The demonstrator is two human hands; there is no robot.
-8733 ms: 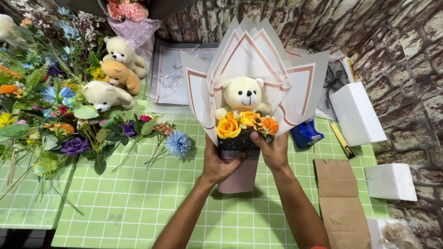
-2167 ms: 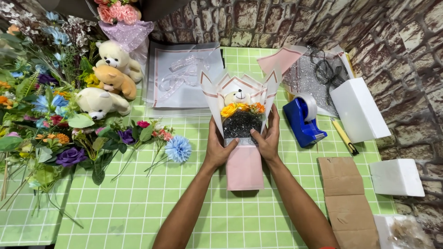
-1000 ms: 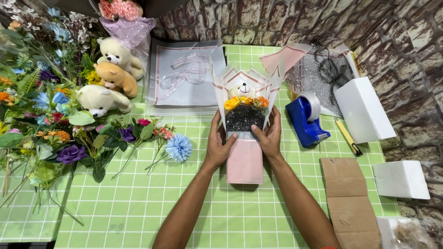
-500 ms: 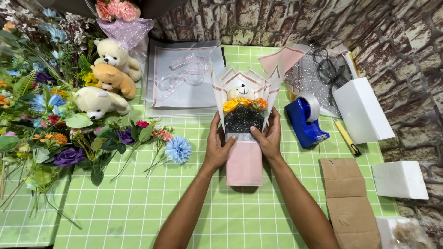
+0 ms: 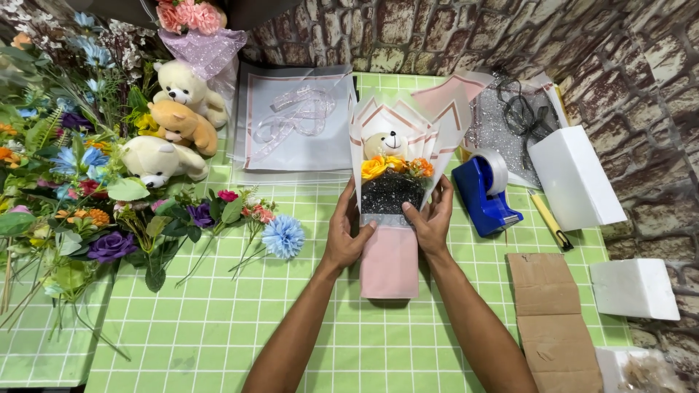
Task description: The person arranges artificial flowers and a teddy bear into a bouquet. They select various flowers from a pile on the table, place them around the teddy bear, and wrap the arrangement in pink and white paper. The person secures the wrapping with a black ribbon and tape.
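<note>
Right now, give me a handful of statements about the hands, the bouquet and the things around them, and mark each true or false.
1. Both hands, left hand and right hand, grip the bouquet from either side. True.
2. The bouquet's lower wrap is blue. False: it is pink.
3. A small teddy bear sits inside the bouquet behind orange and yellow flowers. True.
4. The blue tape dispenser lies to the left of the bouquet. False: it lies to the right of it, beside the right hand.
5. Three plush bears lie among the loose flowers at the left. True.
6. The scissors are in the right hand. False: they lie on the table at the back right.
</note>
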